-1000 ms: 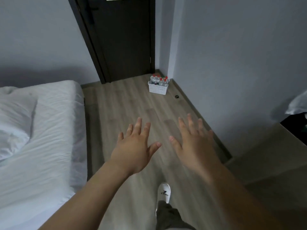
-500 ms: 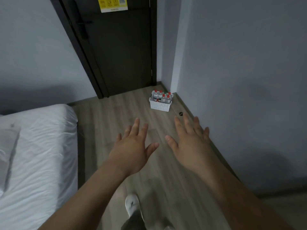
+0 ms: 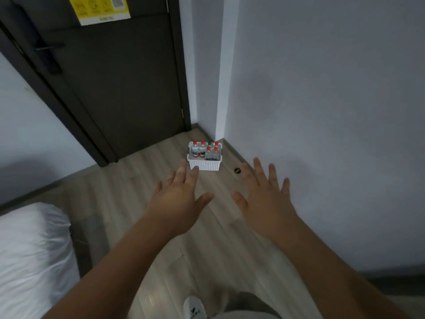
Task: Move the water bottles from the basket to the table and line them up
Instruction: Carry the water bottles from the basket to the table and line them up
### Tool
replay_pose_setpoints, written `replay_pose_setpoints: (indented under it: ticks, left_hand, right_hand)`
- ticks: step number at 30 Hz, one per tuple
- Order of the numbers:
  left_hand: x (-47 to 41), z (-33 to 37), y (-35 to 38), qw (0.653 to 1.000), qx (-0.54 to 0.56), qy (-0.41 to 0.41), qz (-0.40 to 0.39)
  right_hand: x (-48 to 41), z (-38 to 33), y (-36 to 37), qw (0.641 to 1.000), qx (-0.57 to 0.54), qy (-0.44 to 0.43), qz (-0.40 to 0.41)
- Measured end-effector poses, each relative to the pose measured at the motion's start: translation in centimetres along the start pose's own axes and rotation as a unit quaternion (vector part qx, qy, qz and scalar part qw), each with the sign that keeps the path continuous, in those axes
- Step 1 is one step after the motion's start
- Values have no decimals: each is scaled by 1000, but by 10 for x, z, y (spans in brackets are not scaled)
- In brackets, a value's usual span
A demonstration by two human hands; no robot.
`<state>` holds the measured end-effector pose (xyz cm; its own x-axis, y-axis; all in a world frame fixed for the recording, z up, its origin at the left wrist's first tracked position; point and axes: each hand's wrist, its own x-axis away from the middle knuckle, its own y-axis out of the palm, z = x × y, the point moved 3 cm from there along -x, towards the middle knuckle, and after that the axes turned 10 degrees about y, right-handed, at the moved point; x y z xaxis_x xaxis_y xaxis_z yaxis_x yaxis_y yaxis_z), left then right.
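A small white perforated basket [image 3: 208,165] stands on the wooden floor in the corner by the door. Several clear water bottles [image 3: 202,149] stand upright in it, most with red caps and one with a green cap. My left hand [image 3: 178,201] is stretched forward with fingers spread, holding nothing; its fingertips overlap the basket's lower left corner in the picture but are nearer to me. My right hand [image 3: 266,199] is also spread and holds nothing, to the right of the basket. No table is in view.
A dark door [image 3: 115,77] with a yellow notice is behind the basket. A grey wall [image 3: 322,111] runs along the right. A white bed [image 3: 30,261] fills the lower left. A small black round object [image 3: 237,170] lies on the floor right of the basket. My white shoe [image 3: 195,309] shows below.
The basket has come closer and lower in view as I walk towards it. The bed has slid out to the left. Both hands stay spread in front of me.
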<state>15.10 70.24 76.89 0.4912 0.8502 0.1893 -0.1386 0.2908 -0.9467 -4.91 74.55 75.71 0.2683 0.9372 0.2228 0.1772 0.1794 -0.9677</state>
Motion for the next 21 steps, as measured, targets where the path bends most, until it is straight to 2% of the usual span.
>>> replay_pose_setpoints:
  ticks: [7, 14, 21]
  left_hand:
    - [-112, -36, -7, 999, -8, 40, -21]
    - [-242, -70, -30, 997, -39, 24, -56]
    - [-340, -102, -60, 999, -23, 3, -46]
  right_hand:
    - [-103, -17, -3, 1000, -7, 29, -2]
    - [-246, -27, -8, 999, -27, 31, -20]
    - [-365, -47, -21, 1000, 5, 13, -18]
